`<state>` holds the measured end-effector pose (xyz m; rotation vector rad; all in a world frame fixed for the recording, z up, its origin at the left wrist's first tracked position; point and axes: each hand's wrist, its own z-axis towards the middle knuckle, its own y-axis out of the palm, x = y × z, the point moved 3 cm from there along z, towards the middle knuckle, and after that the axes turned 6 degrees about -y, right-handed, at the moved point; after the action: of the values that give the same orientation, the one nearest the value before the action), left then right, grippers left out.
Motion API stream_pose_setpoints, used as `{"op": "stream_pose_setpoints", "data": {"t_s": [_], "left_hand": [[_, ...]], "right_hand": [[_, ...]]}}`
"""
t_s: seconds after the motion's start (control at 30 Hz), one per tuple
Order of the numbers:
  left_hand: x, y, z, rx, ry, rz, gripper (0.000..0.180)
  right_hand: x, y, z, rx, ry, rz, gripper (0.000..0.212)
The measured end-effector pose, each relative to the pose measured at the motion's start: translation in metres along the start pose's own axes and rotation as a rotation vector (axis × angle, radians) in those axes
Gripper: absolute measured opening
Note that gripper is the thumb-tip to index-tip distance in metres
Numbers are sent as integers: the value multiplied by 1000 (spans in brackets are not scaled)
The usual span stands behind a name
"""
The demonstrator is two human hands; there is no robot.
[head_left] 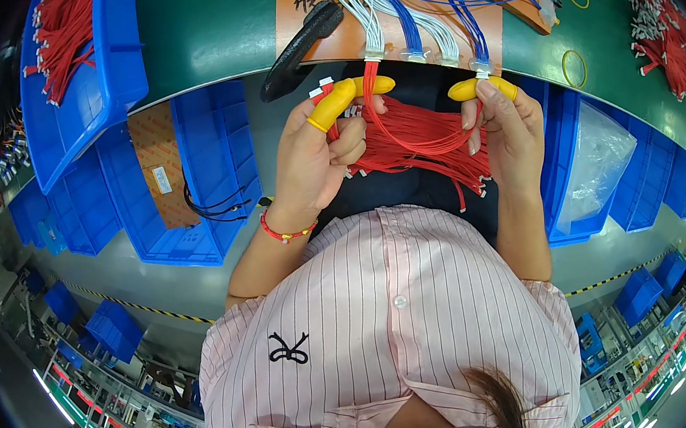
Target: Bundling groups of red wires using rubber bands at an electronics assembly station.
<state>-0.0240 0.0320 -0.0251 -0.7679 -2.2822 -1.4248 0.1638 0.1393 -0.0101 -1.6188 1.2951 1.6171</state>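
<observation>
My left hand [321,149], with yellow finger cots on thumb and forefinger, is closed around red wires whose white connectors [321,88] stick up past the thumb. Its forefinger lies by a looped red wire harness [415,148] that hangs from a test fixture [374,50] at the table edge. At the loop's other end, my right hand [509,121], also wearing yellow cots, pinches a white connector [482,74] against a second fixture socket [479,64]. Whether it is seated I cannot tell. A thick bundle of red wires [447,165] lies on my lap below both hands.
White cables [350,4] and blue cables [454,2] run back from the fixtures. A black handle-like piece [304,47] juts over the green table's [207,36] edge. Blue bins [120,79] flank me, one with red wires. More red harnesses [662,30] lie at the right.
</observation>
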Motion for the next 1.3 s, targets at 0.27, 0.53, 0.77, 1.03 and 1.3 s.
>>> {"op": "stream_pose_setpoints", "data": {"t_s": [0.27,0.53,0.77,1.03,1.3], "left_hand": [[-1,-1,-1,20,3,4,41],[2,4,3,16,44,53,40],[16,19,14,3,51,199,31],[7,16,25,18,57,179,31],[-4,28,9,2,175,162,33]], "right_hand": [[1,2,0,19,115,192,30],[11,4,1,24,111,317,34],[22,-6,-9,14,-32,-256,23],[40,41,2,-302,-638,-1079,15],[35,32,5,-250,-297,-682,15]]}}
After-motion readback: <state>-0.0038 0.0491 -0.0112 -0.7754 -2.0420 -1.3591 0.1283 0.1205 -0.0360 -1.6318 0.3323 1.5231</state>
